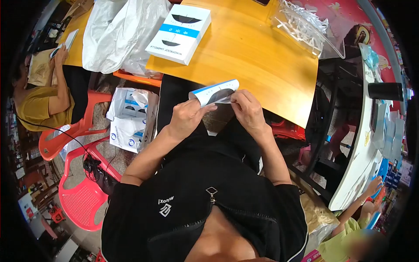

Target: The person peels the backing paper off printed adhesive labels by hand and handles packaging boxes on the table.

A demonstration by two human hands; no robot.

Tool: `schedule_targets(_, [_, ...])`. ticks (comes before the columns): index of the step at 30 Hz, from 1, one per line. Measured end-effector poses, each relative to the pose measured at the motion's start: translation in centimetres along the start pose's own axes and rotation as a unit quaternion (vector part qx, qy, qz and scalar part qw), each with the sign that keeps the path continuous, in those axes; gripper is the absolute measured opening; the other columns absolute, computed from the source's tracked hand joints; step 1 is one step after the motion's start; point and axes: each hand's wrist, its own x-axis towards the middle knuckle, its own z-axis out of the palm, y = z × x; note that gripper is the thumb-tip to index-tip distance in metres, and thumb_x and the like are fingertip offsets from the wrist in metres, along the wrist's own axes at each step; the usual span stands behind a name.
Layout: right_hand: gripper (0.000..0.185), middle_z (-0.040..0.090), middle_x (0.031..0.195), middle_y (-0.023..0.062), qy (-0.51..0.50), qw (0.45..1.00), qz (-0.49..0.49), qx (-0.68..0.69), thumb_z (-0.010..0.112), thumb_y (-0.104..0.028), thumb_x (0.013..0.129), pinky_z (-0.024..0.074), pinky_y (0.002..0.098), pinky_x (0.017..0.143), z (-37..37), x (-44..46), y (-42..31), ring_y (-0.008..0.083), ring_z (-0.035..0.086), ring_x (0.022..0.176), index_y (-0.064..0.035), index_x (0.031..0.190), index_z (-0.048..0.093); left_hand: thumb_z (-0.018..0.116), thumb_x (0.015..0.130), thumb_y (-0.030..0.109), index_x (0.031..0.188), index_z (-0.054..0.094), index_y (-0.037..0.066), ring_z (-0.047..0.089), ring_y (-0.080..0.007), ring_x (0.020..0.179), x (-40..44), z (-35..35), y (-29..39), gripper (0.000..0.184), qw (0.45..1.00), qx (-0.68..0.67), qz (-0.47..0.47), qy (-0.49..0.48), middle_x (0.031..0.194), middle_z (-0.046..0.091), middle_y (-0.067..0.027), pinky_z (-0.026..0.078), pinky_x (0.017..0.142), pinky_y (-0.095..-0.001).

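Note:
Between my two hands, over my lap at the table's front edge, is a curled printed sheet [214, 92] with a dark umbrella picture and a blue stripe. My left hand [187, 117] grips its left end, fingers closed round the lower edge. The right end is pinched by my right hand [248, 110]. Farther back on the yellow table [253, 48] lies a stack of flat white and blue umbrella sheets [180, 32]. Whether the held sheet is glued or folded over cannot be made out.
White plastic bags [118, 32] lie left of the stack. A clear bin of paper strips [305, 28] stands at the back right. An open bag of printed pieces [131, 120] and a red chair [85, 198] are at left. Other people sit at far left and lower right.

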Motion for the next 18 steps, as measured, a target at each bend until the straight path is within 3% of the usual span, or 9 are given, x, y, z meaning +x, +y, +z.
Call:
schedule_targets(10, [0.014,0.054,0.075,0.0102,-0.010,0.998,0.054,0.005,0.065,0.002,0.071,0.0452,0.0346,0.060,-0.5,0.4,-0.7,0.0282,0.056,0.069,-0.0051,0.081,0.058,0.073,0.074,0.009,0.085,0.063,0.000,0.060,-0.0255,0.053,0.0,-0.3,-0.4,0.017,1.000,-0.010,0.006,0.022,0.064,0.060,-0.0126,0.046,0.046,-0.0312])
schedule_targets(13, [0.018,0.057,0.077,0.0066,-0.022,0.984,0.158,0.081,0.071,-0.004,0.071,0.0445,0.0333,0.061,-1.8,0.6,-1.4,0.0251,0.056,0.068,-0.0076,0.088,0.065,0.073,0.074,0.010,0.086,0.064,0.001,0.059,-0.0242,0.053,-0.2,-1.0,-0.8,0.018,0.998,0.050,0.033,-0.002,0.064,0.060,-0.0115,0.046,0.046,-0.0306])
schedule_targets(14, [0.018,0.057,0.077,0.0066,-0.022,0.984,0.158,0.081,0.071,-0.004,0.071,0.0445,0.0333,0.061,-1.8,0.6,-1.4,0.0251,0.056,0.068,-0.0076,0.088,0.065,0.073,0.074,0.011,0.087,0.064,0.001,0.059,-0.0233,0.053,-0.1,-1.1,-0.8,0.019,0.998,0.048,0.039,-0.002,0.065,0.060,-0.0106,0.046,0.045,-0.0300])
schedule_targets(16, [0.017,0.057,0.074,0.0060,-0.029,0.998,0.051,-0.033,0.072,-0.005,0.070,0.0445,0.0308,0.062,-1.9,0.7,-1.2,0.0220,0.054,0.067,-0.0078,0.087,0.068,0.073,0.073,0.011,0.088,0.064,0.001,0.059,-0.0225,0.054,0.1,-1.2,-0.6,0.019,0.998,0.046,0.045,-0.001,0.066,0.060,-0.0097,0.045,0.045,-0.0295])
schedule_targets(18, [0.015,0.057,0.074,0.0059,-0.022,0.998,0.032,-0.048,0.071,-0.004,0.070,0.0444,0.0309,0.062,-1.5,0.6,-0.8,0.0224,0.055,0.067,-0.0070,0.084,0.066,0.072,0.074,0.011,0.089,0.064,0.001,0.059,-0.0204,0.054,0.5,-1.2,-0.2,0.020,0.996,0.051,0.075,0.002,0.069,0.060,-0.0084,0.045,0.044,-0.0283])
